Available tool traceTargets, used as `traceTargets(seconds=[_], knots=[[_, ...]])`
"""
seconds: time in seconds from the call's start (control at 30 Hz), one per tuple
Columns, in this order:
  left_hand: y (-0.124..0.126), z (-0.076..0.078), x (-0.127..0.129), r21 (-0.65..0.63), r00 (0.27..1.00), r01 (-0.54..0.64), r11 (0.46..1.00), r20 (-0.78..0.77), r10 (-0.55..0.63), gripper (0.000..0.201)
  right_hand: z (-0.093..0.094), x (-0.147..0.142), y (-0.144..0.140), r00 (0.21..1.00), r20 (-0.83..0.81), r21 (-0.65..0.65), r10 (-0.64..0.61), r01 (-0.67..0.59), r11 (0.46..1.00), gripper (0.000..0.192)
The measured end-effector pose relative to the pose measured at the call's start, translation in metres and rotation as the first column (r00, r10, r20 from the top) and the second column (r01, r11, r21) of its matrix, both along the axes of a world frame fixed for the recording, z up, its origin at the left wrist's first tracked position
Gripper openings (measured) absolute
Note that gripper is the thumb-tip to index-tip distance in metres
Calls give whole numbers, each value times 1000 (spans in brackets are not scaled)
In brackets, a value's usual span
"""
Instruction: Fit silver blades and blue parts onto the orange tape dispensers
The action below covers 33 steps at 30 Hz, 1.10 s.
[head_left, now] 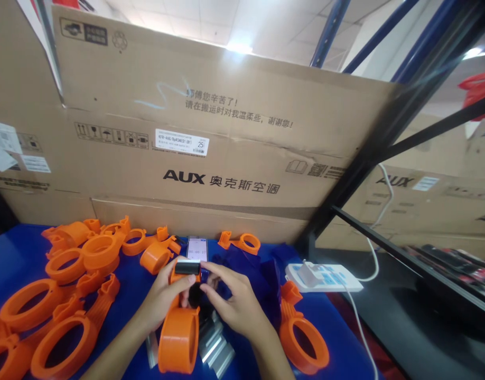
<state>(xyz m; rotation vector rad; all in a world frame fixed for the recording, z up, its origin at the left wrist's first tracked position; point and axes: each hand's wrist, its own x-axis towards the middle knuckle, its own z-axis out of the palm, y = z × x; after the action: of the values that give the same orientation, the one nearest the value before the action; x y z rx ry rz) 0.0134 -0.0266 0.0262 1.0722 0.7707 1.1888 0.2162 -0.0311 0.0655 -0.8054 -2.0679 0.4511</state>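
Hands: left hand (163,295) and right hand (234,301) pinch, fingers closed, what appears a black clip (187,267) onto the orange dispenser (179,338); keep it square.

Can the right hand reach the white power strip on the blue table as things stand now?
Probably yes. The white power strip lies just to the right of the right hand, with only bare blue table between, but that hand is busy on a small black part.

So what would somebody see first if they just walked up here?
Probably the heap of bright orange plastic rings on the blue table, at the left. Next, the two hands in the middle, left hand and right hand, gripping an orange ring piece, with the huge AUX cardboard box behind.
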Motion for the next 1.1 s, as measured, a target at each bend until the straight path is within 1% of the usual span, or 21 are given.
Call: traceTargets(seconds=[0.07, 0.2, 0.37, 0.57, 0.63, 0.83, 1.1], knots=[[1, -2, 0, 17, 1000, -1, 1000, -17, 1, 26, 0, -1, 0, 1000, 5, 34, -5, 5, 999, 41], [1, -3, 0, 14, 1000, -12, 1000, -15, 12, 23, -1, -2, 0, 1000, 30, 129, 2, -5, 992, 42], [-1, 1, 2, -19, 1000, -12, 1000, -8, 12, 26, 0, -2, 1, 998, 66, 203, -22, 9, 979, 45], [-6, 8, 7, -98, 994, -24, 995, 100, 33, 22, 1, -3, 0, 995, 96, 233, -18, -5, 972, 51], [-7, 9, 7, -119, 993, -26, 993, 114, 40, 22, 2, -3, 0, 994, 107, 237, -20, -6, 972, 53], [-7, 9, 7, -87, 996, -23, 996, 89, 31, 23, 2, -2, -1, 986, 153, 241, -63, 25, 970, 54], [-5, 7, 6, -91, 992, -69, 993, 102, 78, 22, 3, -4, -1, 993, 92, 265, -75, 48, 963, 50]])
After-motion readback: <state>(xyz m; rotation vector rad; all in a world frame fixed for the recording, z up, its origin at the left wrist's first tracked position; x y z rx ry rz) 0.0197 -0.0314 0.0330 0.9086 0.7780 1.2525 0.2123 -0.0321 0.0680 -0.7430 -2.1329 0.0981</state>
